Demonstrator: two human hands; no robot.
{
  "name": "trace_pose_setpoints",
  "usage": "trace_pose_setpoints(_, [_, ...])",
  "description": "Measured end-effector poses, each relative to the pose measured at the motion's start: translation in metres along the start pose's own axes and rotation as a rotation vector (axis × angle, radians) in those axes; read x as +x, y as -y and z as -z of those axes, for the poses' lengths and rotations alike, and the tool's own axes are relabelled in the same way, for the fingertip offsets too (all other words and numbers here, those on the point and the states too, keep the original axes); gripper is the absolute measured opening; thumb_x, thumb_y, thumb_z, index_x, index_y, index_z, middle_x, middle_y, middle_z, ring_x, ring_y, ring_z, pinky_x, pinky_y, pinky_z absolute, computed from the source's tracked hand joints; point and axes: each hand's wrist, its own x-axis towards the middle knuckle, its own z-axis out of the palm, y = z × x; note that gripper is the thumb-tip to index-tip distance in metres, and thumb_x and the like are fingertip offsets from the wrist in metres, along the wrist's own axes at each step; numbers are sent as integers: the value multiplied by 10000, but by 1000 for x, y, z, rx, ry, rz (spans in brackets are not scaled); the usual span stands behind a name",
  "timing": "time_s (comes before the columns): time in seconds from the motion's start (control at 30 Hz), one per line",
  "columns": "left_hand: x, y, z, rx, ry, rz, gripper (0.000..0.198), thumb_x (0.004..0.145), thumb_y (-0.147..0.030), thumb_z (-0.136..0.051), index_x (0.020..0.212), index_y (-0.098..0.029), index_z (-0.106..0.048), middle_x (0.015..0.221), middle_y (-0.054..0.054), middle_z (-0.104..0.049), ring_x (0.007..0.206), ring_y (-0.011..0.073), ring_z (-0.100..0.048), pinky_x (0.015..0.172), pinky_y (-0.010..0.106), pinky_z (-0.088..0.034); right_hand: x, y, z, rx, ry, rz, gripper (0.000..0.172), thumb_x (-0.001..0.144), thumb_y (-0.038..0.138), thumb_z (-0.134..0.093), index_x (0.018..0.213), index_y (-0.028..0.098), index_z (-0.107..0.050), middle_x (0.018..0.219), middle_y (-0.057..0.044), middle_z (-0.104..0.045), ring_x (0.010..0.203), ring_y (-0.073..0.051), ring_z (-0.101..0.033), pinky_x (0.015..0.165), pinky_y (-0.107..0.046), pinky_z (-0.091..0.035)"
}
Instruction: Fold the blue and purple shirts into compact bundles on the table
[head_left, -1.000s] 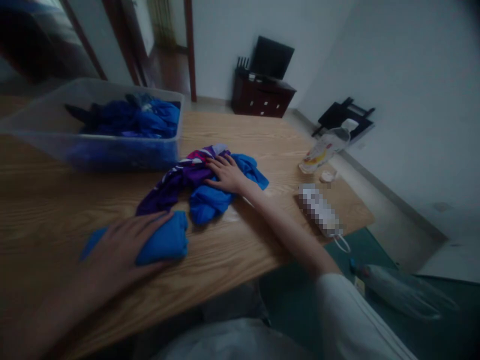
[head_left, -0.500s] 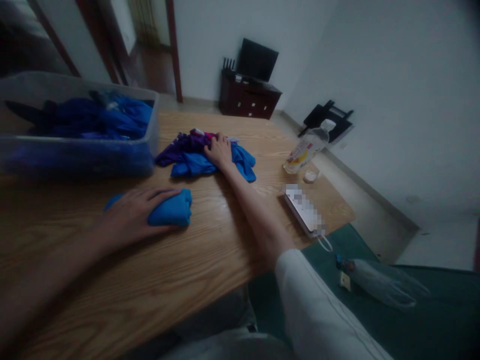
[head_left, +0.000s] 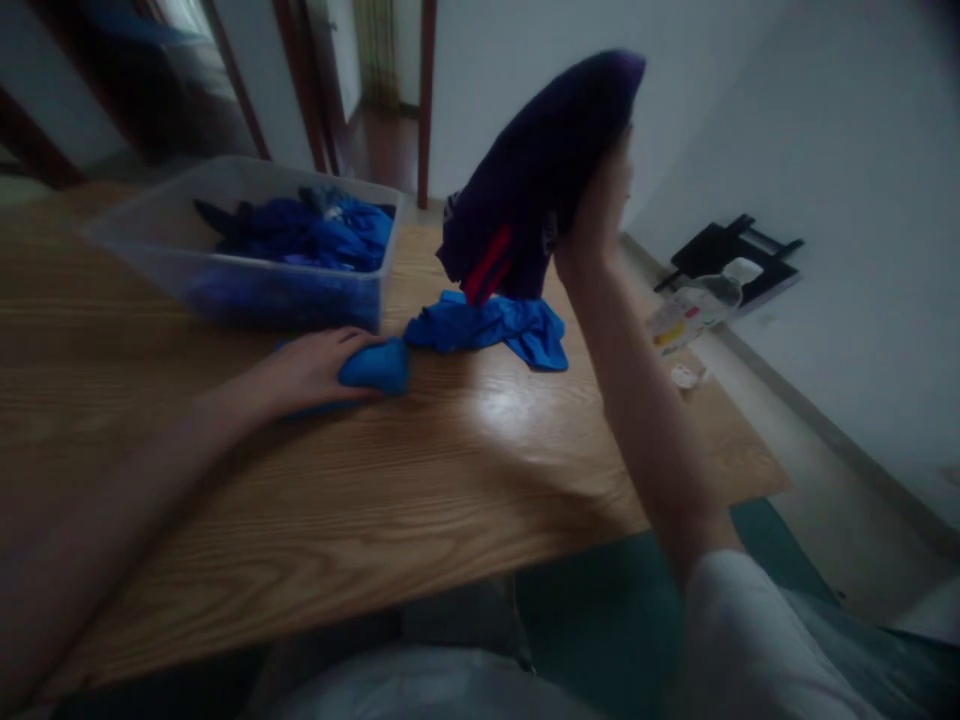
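Observation:
My left hand point(head_left: 319, 368) rests on the wooden table, its fingers curled over a rolled blue cloth point(head_left: 379, 367) that pokes out past the fingertips. High above the table, my right hand point(head_left: 602, 215) grips a dark purple garment point(head_left: 544, 165) with a red stripe. The garment hangs down to the left of the hand and hides most of its fingers. Below it a crumpled bright blue cloth point(head_left: 491, 327) lies on the table, just right of the rolled one.
A clear plastic bin point(head_left: 390, 260) with blue and dark cloths stands behind my left hand. On the right, a plastic bottle point(head_left: 694, 312) and a small white item point(head_left: 684, 377) are near the table's edge. A green seat point(head_left: 592, 610) sits below the front edge.
My right hand has lifted the purple garment off the blue cloth, up into the air. My left hand still holds the rolled cloth. The view has turned left.

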Motion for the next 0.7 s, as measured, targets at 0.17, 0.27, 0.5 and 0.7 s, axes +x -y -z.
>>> trace_pose_setpoints(0.17, [-30, 5, 16, 33, -96, -7, 723, 958, -571, -579, 1558, -173, -514, 1572, 157, -549, 1425, 368, -523, 1219, 515, -396, -110, 99, 25, -169, 181, 190, 269, 1069, 399, -484, 941, 205, -619, 947, -15, -655, 1082, -253, -677, 962, -433, -532])
trace_pose_setpoints(0.27, [-48, -10, 18, 58, -167, -10, 614, 1016, -464, -473, 1560, -182, -519, 1653, 151, -463, 1536, 369, -417, 1294, 533, -306, -196, 106, 23, -462, 894, 310, 183, 1053, 375, -611, 993, 203, -629, 866, -18, -668, 721, -169, -627, 733, -325, -519])
trace_pose_setpoints(0.5, [-110, -94, 1, -170, -54, -67, 516, 1121, -527, -384, 1552, -286, -534, 1621, 58, -542, 1525, 269, -470, 1302, 469, -365, -320, 70, 36, -565, 1040, 261, 354, 1057, 467, -631, 1238, 163, -659, 1181, -148, -709, 1068, -293, -671, 921, -442, -561])
trace_pose_setpoints(0.7, [-147, -103, -40, -57, -25, 37, 730, 1067, -647, -476, 1669, -245, -382, 1721, 148, -409, 1577, 344, -418, 1301, 554, -367, -315, 45, 70, -691, 793, 49, 495, 1110, 356, -488, 1590, 233, -471, 1598, -150, -544, 1485, -316, -497, 1215, -564, -438])
